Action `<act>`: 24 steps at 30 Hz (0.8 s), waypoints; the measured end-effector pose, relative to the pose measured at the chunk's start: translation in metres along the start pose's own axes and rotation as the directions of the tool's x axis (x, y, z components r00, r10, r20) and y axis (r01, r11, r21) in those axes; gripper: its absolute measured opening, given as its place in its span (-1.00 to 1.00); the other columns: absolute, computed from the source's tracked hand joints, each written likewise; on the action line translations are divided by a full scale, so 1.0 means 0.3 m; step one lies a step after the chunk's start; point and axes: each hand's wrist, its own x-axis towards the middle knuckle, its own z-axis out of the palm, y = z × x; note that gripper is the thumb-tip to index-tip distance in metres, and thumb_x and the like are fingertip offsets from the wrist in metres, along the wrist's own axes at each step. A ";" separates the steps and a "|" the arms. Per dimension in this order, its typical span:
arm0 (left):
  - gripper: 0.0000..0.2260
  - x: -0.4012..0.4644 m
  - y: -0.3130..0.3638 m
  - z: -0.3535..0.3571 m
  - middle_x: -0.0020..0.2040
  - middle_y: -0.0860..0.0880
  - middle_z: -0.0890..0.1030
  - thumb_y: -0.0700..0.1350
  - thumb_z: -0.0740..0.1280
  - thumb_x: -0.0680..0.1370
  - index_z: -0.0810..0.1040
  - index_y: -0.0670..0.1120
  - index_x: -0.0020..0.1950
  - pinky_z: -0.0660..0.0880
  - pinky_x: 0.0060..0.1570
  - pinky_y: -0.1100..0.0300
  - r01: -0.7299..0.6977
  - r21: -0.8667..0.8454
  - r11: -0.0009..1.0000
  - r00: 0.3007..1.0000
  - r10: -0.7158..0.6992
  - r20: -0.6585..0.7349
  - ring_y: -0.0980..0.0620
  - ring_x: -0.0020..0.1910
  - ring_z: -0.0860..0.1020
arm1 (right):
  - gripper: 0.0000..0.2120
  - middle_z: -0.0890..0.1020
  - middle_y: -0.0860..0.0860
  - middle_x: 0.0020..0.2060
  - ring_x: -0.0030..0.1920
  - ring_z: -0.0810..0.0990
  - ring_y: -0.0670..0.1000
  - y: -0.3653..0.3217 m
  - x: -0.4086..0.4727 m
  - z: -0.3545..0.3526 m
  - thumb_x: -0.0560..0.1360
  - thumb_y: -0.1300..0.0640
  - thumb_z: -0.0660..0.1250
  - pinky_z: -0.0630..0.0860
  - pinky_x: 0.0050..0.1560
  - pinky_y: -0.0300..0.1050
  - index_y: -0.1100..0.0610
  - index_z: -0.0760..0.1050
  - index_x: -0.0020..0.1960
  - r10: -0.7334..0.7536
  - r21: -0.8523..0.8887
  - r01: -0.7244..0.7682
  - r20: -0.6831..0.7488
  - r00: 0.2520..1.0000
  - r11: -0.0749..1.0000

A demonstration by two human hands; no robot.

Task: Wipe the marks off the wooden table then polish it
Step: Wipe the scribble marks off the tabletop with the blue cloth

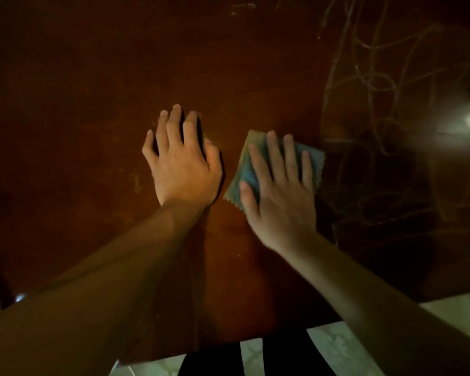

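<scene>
Seen from the head camera, a dark wooden tabletop [92, 77] is filling most of the frame, with pale scribbled marks [377, 85] lying across its upper right. At centre, the left hand [183, 161] is resting flat on the wood, its grip released, fingers spread. Just beside it, the right hand [280, 191] is pressing straight fingers on a folded blue-green cloth [246, 169], near the marks.
</scene>
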 end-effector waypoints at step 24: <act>-0.57 -0.100 0.257 0.049 0.58 -0.10 0.25 0.04 0.01 0.67 0.31 -0.03 0.52 -0.02 0.51 -0.18 -0.414 -0.120 0.902 0.895 0.428 0.125 -0.14 0.60 0.08 | -0.41 0.24 0.07 0.61 0.63 0.09 0.13 0.014 -0.444 0.040 0.62 -0.21 0.16 0.00 0.61 0.19 -0.03 0.27 0.59 -0.046 0.108 0.045 0.007 0.999 0.993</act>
